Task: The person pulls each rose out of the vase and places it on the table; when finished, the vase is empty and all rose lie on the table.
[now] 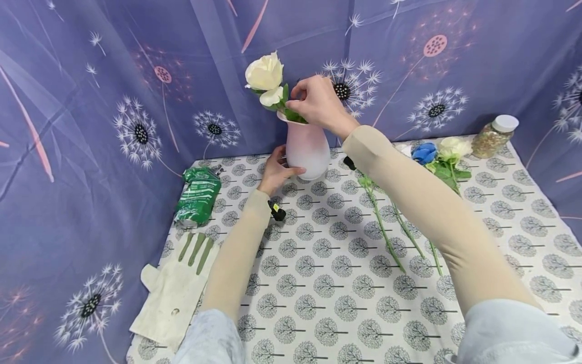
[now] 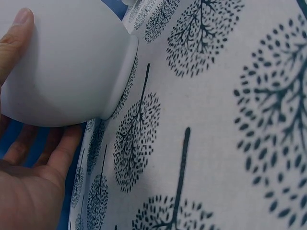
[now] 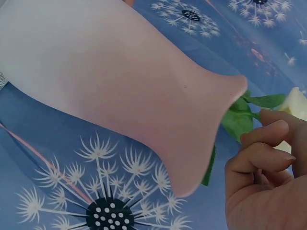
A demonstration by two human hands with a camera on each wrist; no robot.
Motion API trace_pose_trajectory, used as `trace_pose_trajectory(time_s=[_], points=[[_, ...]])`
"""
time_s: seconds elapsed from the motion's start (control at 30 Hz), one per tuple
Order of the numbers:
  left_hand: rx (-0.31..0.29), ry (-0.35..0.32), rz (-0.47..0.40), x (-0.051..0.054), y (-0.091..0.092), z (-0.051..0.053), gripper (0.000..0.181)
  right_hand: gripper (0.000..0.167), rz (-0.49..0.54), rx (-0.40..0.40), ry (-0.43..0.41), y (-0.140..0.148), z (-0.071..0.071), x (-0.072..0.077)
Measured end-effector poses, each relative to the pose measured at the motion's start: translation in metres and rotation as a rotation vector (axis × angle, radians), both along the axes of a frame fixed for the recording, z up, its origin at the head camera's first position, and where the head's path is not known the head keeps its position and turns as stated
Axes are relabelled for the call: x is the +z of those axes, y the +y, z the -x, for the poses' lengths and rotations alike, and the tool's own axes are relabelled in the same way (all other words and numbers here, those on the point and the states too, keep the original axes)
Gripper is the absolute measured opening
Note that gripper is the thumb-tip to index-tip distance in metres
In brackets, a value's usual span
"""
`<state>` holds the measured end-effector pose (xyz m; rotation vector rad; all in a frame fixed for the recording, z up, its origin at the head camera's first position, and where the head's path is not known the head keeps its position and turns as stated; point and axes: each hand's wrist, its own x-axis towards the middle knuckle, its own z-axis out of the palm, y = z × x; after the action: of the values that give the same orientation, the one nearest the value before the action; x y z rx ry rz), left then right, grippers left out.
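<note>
A pink-to-white vase stands upright on the patterned cloth near the back curtain. My left hand holds its lower part, with the thumb on one side and the fingers bent around the other. Above the vase mouth, a white rose leans to the left, its green leaves at the rim. My right hand pinches the rose by its stem just over the rim. The lower stem is hidden inside the vase.
Right of the vase lie a blue rose and a white rose, with several green stems. A jar with a white lid stands in the back right corner. Leftward are a green pouch and a pale glove.
</note>
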<state>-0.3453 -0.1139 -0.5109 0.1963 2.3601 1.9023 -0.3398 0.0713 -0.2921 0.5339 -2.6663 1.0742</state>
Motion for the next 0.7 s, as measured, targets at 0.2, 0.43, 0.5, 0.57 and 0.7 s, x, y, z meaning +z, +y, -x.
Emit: trace_pose_trajectory(time_s=[0.2,0.43,0.5,0.57,0.7], points=[[-0.002,0.002,-0.009,-0.001,0.000,0.001,0.099,0.023,-0.042,0.005,0.006,-0.008,0.010,-0.004],[0.002,-0.001,0.011,0.000,0.001,0.001,0.101,0.022,-0.053,0.019,-0.027,-0.012,0.013,-0.006],[0.004,-0.003,0.015,0.000,0.000,0.001,0.101,0.022,-0.052,0.024,-0.030,-0.014,0.014,-0.006],[0.006,-0.006,0.017,0.000,0.000,0.000,0.102,0.022,-0.053,0.029,-0.033,-0.015,0.015,-0.007],[0.006,-0.011,0.009,-0.001,-0.001,0.001,0.101,0.022,-0.069,0.032,-0.030,-0.017,0.015,-0.007]])
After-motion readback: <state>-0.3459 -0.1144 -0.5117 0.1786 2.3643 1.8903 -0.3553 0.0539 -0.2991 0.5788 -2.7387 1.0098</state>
